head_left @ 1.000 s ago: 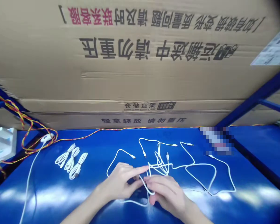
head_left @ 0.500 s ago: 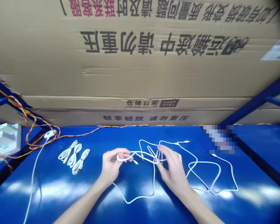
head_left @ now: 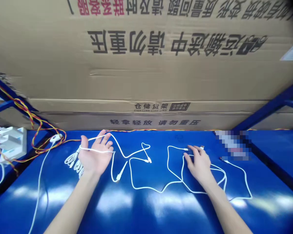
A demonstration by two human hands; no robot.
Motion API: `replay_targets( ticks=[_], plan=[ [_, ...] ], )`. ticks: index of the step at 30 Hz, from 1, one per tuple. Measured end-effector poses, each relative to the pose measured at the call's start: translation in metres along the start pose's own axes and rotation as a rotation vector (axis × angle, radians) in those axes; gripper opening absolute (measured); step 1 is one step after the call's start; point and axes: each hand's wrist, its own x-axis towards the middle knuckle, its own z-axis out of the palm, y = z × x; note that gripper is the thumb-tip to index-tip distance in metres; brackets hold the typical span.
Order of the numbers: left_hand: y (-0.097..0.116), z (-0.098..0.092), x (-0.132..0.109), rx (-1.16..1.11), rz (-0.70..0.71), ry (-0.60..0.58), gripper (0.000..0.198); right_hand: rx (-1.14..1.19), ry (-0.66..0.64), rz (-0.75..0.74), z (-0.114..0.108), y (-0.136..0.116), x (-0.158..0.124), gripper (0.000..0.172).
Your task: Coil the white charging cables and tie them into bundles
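My left hand [head_left: 95, 156] is palm up with its fingers spread, and a white cable [head_left: 125, 157] lies across the palm and fingers. That cable's loose part trails right over the blue surface, and a white connector [head_left: 118, 177] hangs at the end of a short length below. My right hand [head_left: 199, 162] is palm down over a second white cable [head_left: 148, 187], thumb and fingertips apart beside its connector [head_left: 186, 149]. Whether the fingertips touch the connector cannot be made out. Loops of white cable pass under the right hand and wrist.
Bundled white cables [head_left: 72, 159] lie partly behind my left hand. A white power strip [head_left: 14, 143] and red-yellow twisted wires [head_left: 36, 120] are at the left. Large cardboard boxes [head_left: 146, 81] stand along the back, between blue frame bars [head_left: 266, 110]. Another white cable [head_left: 245, 178] lies at the right.
My left hand has moved left and turned palm up, its fingers now spread. My right hand has moved right, off the coiled cable. The coil between the hands has come apart into loose lengths.
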Motion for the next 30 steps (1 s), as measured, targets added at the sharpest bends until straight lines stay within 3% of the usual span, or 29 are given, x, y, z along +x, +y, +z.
replay_targets(
  ticks=[3,5,8,10,14,17,20,24,27,30],
  plan=[
    [0.002,-0.006,0.007,-0.025,-0.031,0.017,0.065,0.043,0.041,0.023,0.0,0.024,0.011,0.051],
    [0.003,-0.011,0.013,-0.038,-0.026,0.033,0.055,0.066,0.086,0.053,-0.007,0.025,0.015,0.05],
    [0.001,-0.02,0.024,0.075,0.068,0.065,0.031,0.173,0.131,0.002,-0.025,-0.007,0.011,0.041],
    [-0.002,-0.027,0.031,0.262,0.164,0.071,0.032,0.312,0.101,-0.096,-0.037,-0.043,0.001,0.031],
    [-0.009,-0.04,0.039,0.57,0.242,-0.009,0.036,0.448,-0.27,-0.429,-0.051,-0.109,-0.027,0.036],
    [-0.012,-0.049,0.042,0.735,0.219,-0.12,0.037,0.368,-0.502,-0.638,-0.05,-0.13,-0.041,0.047],
    [-0.016,-0.057,0.044,0.887,0.215,-0.18,0.042,0.269,-0.54,-0.68,-0.043,-0.123,-0.042,0.051],
    [-0.015,-0.061,0.049,1.048,0.325,-0.158,0.043,0.184,-0.445,-0.587,-0.036,-0.087,-0.029,0.064],
    [0.002,-0.053,0.051,1.133,0.48,-0.086,0.041,0.164,-0.386,-0.528,-0.036,-0.053,-0.017,0.062],
    [0.024,-0.039,0.034,1.181,0.656,0.027,0.033,0.141,-0.327,-0.466,-0.038,-0.022,-0.01,0.059]
  ],
)
